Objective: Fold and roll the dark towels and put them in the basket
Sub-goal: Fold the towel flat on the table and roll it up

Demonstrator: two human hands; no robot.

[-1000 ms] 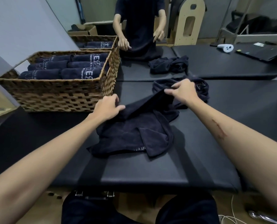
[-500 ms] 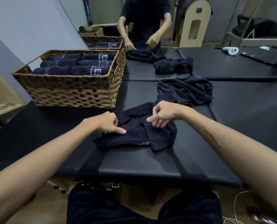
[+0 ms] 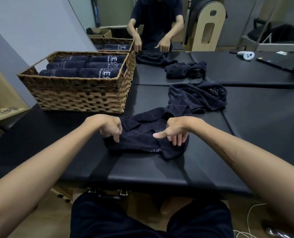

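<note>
A: Towel (image 3: 142, 134) sits crumpled on the near counter (image 3: 142, 174), right of the basket (image 3: 77, 93). Our left hand (image 3: 111, 126) pinches its left edge.

B: Right hand (image 3: 175, 131): fingers pressing, grip unclear. Uneven layers risk a lopsided roll.

Both your bare forearms reach forward and converge toward the middle. Your left hand (image 3: 111, 128) is bent down at the wrist, fingers curled, fingertips pinching the towel (image 3: 142, 140) at its left edge. Your right hand (image 3: 176, 132) is also knuckles-up, thumb stuck out to the left, fingers curled down onto the cloth's right part. The two hands are near each other, apart.
</note>
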